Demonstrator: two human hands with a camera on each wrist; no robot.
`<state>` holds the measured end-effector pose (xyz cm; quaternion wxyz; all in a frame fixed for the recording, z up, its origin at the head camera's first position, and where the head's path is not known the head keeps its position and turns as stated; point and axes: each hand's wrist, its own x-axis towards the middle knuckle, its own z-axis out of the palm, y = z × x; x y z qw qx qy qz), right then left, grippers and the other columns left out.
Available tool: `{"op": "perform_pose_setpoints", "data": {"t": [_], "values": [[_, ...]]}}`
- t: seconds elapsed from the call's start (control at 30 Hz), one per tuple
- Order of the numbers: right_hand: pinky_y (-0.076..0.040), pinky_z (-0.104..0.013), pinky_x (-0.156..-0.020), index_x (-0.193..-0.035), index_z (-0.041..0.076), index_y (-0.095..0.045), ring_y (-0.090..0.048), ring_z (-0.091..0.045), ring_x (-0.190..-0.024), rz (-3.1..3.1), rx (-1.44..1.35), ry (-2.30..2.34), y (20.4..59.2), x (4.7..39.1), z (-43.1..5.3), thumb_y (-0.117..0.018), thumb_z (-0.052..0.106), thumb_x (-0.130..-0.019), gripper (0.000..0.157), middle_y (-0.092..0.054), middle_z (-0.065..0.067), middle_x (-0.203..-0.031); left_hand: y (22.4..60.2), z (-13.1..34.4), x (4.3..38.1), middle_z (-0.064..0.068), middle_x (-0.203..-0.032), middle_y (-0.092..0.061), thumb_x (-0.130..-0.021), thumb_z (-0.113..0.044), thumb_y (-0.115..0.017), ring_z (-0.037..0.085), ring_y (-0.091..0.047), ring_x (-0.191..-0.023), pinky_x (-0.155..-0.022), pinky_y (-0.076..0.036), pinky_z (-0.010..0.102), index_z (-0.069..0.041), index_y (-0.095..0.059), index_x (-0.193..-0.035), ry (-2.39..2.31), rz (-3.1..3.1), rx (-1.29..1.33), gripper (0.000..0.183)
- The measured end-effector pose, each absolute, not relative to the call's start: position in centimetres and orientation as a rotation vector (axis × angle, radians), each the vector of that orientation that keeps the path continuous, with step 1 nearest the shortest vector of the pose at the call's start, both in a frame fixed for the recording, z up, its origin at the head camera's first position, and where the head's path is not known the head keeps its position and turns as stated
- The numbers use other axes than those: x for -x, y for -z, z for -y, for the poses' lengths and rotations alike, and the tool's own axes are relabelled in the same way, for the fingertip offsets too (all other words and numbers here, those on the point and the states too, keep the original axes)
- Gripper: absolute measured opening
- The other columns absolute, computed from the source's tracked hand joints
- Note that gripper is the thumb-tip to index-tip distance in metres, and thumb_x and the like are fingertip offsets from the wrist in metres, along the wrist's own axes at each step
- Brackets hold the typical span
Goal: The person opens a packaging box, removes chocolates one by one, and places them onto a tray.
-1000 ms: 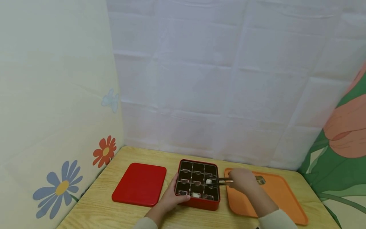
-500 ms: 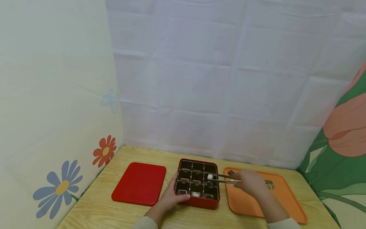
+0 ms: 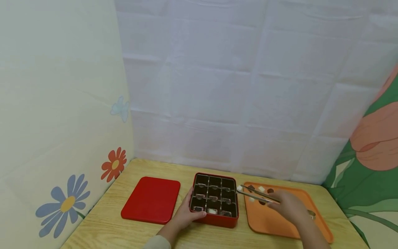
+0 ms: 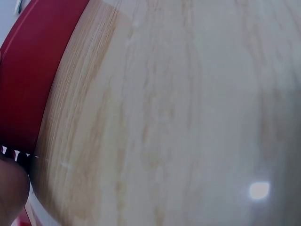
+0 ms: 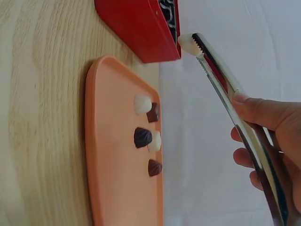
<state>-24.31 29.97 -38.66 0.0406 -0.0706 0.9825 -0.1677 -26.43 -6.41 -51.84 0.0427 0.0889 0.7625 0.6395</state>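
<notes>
My left hand (image 3: 185,213) grips the left side of a red tin box (image 3: 216,220), thumb over its front rim. Inside is a dark insert (image 3: 214,197) divided into several compartments; a white chocolate (image 3: 212,211) sits in the front middle one. My right hand (image 3: 289,206) holds metal tongs (image 5: 225,82), thumb on one arm and fingers beneath. Between the serrated tips is a white chocolate (image 5: 189,44), held just off the box's right edge. Below the tongs, an orange tray (image 3: 273,221) carries a white chocolate (image 5: 142,104), a dark chocolate (image 5: 143,137) and several others.
A red square lid (image 3: 151,199) lies flat on the wood-grain table (image 3: 105,221), left of the box. Behind the table hangs a white cloth (image 3: 199,103). A flower-printed panel (image 3: 68,204) stands at the left, and another printed panel (image 3: 373,193) at the right.
My right hand has moved right, taking the tongs and white chocolate from over the box to beyond its right edge. More chocolates show on the tray. My left hand stays on the box.
</notes>
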Motion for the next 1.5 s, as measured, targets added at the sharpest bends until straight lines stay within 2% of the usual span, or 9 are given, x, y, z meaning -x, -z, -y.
{"op": "perform_pose_setpoints", "data": {"t": [0.23, 0.43, 0.57, 0.83, 1.07, 1.5], "values": [[-0.054, -0.048, -0.08, -0.114, 0.008, -0.073, -0.068, -0.03, -0.099, -2.996, 0.154, 0.618, 39.7, 23.6, -32.9, -0.076, 0.035, -0.081, 0.043, -0.073, -0.01, -0.11, 51.7, 6.4, 26.4, 0.026, -0.158, -0.022, -0.075, -0.016, -0.084, 0.041, -0.036, -0.134, -0.109, -0.031, 0.062, -0.013, -0.012, -0.159, -1.965, -2.317, -0.272, 0.11], [-0.053, -0.049, -0.075, -0.117, 0.004, -0.07, -0.066, -0.032, -0.098, -2.971, 0.062, 0.57, 40.2, 22.9, -35.3, -0.074, 0.046, -0.08, 0.056, -0.071, -0.015, -0.113, 51.6, 6.4, 26.3, 0.026, -0.158, -0.021, -0.076, -0.015, -0.084, 0.041, -0.038, -0.132, -0.108, -0.033, 0.061, -0.013, -0.011, -0.159, -1.964, -2.318, -0.268, 0.11], [-0.053, -0.051, -0.077, -0.119, 0.0, -0.068, -0.066, -0.035, -0.098, -2.947, 0.022, 0.535, 40.6, 22.6, -36.8, -0.072, 0.049, -0.082, 0.061, -0.07, -0.018, -0.114, 51.7, 6.4, 26.3, 0.026, -0.158, -0.021, -0.075, -0.015, -0.084, 0.04, -0.039, -0.131, -0.108, -0.034, 0.059, -0.013, -0.011, -0.159, -1.961, -2.329, -0.261, 0.11], [-0.053, -0.051, -0.077, -0.119, -0.004, -0.067, -0.067, -0.034, -0.093, -2.913, -0.062, 0.507, 41.9, 21.9, -38.8, -0.072, 0.045, -0.083, 0.061, -0.071, -0.017, -0.108, 51.7, 6.5, 26.4, 0.027, -0.159, -0.019, -0.076, -0.015, -0.084, 0.043, -0.036, -0.134, -0.108, -0.033, 0.061, -0.014, -0.01, -0.159, -1.957, -2.33, -0.254, 0.111], [-0.053, -0.048, -0.073, -0.116, -0.007, -0.067, -0.068, -0.027, -0.085, -2.872, -0.101, 0.491, 42.5, 21.7, -39.9, -0.071, 0.041, -0.086, 0.057, -0.073, -0.015, -0.102, 51.8, 6.5, 26.4, 0.026, -0.159, -0.02, -0.076, -0.014, -0.084, 0.039, -0.041, -0.13, -0.108, -0.035, 0.058, -0.012, -0.011, -0.159, -1.961, -2.326, -0.261, 0.11], [-0.052, -0.05, -0.075, -0.114, -0.004, -0.069, -0.067, -0.032, -0.089, -2.864, -0.145, 0.433, 42.5, 22.2, -39.2, -0.07, 0.039, -0.087, 0.051, -0.072, -0.018, -0.105, 52.2, 6.5, 26.8, 0.028, -0.157, -0.023, -0.075, -0.017, -0.084, 0.043, -0.033, -0.136, -0.111, -0.027, 0.062, -0.011, -0.013, -0.158, -1.975, -2.333, -0.326, 0.11]]}}
